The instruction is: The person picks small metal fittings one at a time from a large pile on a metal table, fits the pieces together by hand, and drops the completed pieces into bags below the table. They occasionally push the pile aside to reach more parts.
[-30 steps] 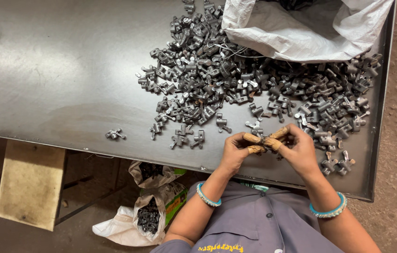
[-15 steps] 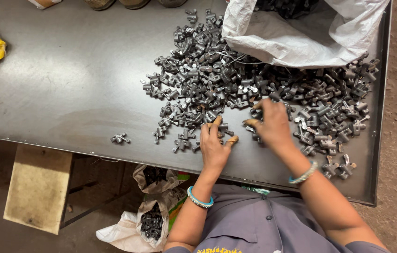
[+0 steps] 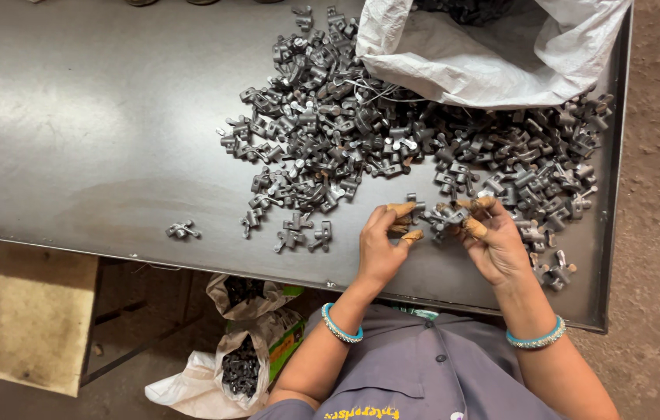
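Your hands work close to the near edge of the tabletop [image 3: 112, 210], low and right of centre in the frame, so a part that slips from your fingers [image 3: 476, 229] could roll off into the gap above the open bags [image 3: 240, 365] at the lower middle, or drop back into the pile and be lost among its like. Your left hand [image 3: 380, 249] is curled, fingertips pinching toward the small grey metal part [image 3: 443, 218]; your right hand [image 3: 497, 245] closes on that same part from the other side, wrists bent in toward each other. Beyond lies the heap of parts [image 3: 361, 140], and at the upper right the white sack [image 3: 486, 54] sags open, from which more could spill.
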